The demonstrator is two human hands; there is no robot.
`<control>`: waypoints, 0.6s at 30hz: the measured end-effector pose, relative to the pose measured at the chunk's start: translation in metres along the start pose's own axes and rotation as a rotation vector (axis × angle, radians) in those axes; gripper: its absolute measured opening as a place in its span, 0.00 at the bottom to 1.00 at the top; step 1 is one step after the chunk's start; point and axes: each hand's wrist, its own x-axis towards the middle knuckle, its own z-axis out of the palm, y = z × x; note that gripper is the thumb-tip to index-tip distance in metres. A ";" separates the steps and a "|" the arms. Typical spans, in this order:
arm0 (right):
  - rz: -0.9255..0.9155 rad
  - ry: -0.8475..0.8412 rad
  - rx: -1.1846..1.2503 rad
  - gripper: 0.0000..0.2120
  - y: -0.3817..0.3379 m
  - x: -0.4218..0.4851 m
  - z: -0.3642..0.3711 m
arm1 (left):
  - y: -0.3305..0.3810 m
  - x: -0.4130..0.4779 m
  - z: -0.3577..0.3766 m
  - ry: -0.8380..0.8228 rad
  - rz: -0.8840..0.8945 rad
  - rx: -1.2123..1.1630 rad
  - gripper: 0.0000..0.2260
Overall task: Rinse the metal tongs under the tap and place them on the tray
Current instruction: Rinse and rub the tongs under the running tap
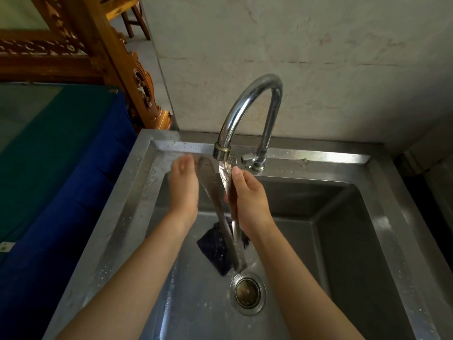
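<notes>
Both bare forearms reach forward and converge; the left hand is held edge-on with fingers loosely curled and slightly blurred, its palm facing inward, while the right hand has fingers wrapped in a closed grip, thumb pointing up along the front

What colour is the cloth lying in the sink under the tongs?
Dark navy blue. The cloth shows in the head view, just behind the drain.

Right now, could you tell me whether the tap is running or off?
Running: water falls from the tap spout over the metal tongs toward the drain.
</notes>
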 end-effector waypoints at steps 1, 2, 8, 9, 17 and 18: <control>-0.017 0.030 -0.002 0.14 -0.001 0.001 0.003 | 0.000 -0.010 -0.001 0.000 0.170 0.091 0.16; -0.044 0.053 -0.015 0.14 -0.002 0.001 0.005 | 0.000 -0.020 0.000 -0.037 0.284 0.138 0.16; -0.123 0.065 -0.068 0.14 -0.002 -0.002 0.010 | 0.003 -0.025 0.011 -0.144 0.376 0.227 0.07; -0.142 0.072 -0.106 0.14 -0.001 -0.003 0.009 | 0.004 -0.023 0.012 -0.147 0.353 0.199 0.04; -0.236 0.219 -0.268 0.16 0.012 -0.004 0.002 | -0.004 -0.023 0.022 -0.219 0.137 0.038 0.12; -0.231 0.224 -0.274 0.16 0.011 -0.002 -0.001 | -0.006 -0.025 0.020 -0.264 0.119 0.010 0.11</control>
